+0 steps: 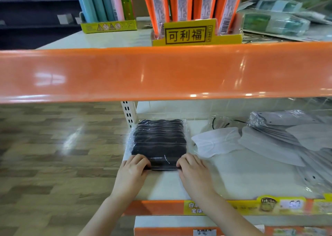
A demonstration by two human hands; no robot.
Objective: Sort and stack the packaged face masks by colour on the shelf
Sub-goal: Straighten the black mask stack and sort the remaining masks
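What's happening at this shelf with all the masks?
A person is tidying packaged face masks on a shop shelf. Both hands grip the near edge of a stack of black masks in clear wrap, the left hand at its left corner and the right hand at its right, at the shelf's left end. To the right lie a white mask and a loose, fanned-out pile of grey masks, not yet squared up.

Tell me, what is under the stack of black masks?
The black masks lie on the white shelf, and both hands' fingers grip their near edge. Whether anything lies beneath is hidden by the stack.
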